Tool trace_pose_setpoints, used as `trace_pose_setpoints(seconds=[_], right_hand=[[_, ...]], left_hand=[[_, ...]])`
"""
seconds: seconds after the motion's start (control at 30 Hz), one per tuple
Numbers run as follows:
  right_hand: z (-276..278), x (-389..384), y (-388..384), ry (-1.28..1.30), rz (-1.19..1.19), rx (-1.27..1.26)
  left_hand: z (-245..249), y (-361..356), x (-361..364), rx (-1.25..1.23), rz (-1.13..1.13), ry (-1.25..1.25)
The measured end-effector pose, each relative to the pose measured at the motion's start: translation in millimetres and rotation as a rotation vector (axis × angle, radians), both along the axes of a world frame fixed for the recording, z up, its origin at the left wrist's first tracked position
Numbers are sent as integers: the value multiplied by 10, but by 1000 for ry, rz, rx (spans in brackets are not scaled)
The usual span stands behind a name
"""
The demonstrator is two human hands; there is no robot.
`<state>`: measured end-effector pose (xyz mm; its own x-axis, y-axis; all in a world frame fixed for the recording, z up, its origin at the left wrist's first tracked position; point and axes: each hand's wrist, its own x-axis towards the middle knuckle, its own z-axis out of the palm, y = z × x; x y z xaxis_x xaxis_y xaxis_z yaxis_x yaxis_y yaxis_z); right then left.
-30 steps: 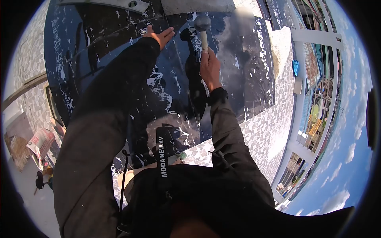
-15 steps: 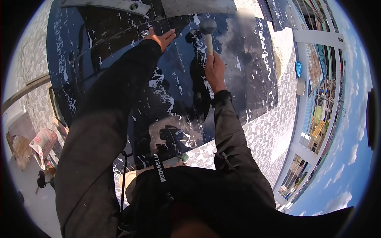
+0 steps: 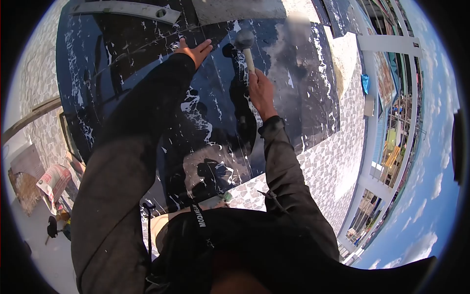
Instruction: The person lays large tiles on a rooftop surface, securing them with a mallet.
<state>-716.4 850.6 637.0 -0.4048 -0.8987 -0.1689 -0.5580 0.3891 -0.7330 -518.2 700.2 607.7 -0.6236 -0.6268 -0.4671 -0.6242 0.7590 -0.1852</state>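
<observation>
Glossy dark tiles [image 3: 225, 112] with white veins fill the middle of the view and reflect sky and clouds. My left hand [image 3: 197, 52] rests on them near the upper middle, fingers spread, holding nothing. To its right, my right hand [image 3: 262, 93] is closed around the pale handle of a mallet [image 3: 245, 40]. The mallet's round grey head points away from me, over the dark tiles; whether it touches them I cannot tell. Both my arms wear dark sleeves.
A long metal level [image 3: 128, 9] lies across the tiles at the top left. Bare cement [image 3: 240, 12] shows beyond them. On the left are a wooden bar [image 3: 32, 117] and a printed sack [image 3: 54, 180]. A white railing [image 3: 391, 44] stands at the right.
The mallet's head has shifted left and slightly down, and my right hand has moved a little left with it. My left hand stays spread on the tiles.
</observation>
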Motion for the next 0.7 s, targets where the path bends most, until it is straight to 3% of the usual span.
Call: trace_pose_setpoints(seconds=[0.13, 0.33, 0.47, 0.7], right_hand=[[-3, 172, -200, -28, 24, -21], [-139, 154, -408, -7, 1, -112], [-187, 4, -439, 56, 57, -58], [-225, -154, -159, 38, -104, -143]], left_hand=[[-332, -87, 28, 3, 12, 54], [-66, -81, 21, 42, 37, 41], [-184, -100, 33, 59, 16, 92], [-129, -52, -10, 16, 30, 34]])
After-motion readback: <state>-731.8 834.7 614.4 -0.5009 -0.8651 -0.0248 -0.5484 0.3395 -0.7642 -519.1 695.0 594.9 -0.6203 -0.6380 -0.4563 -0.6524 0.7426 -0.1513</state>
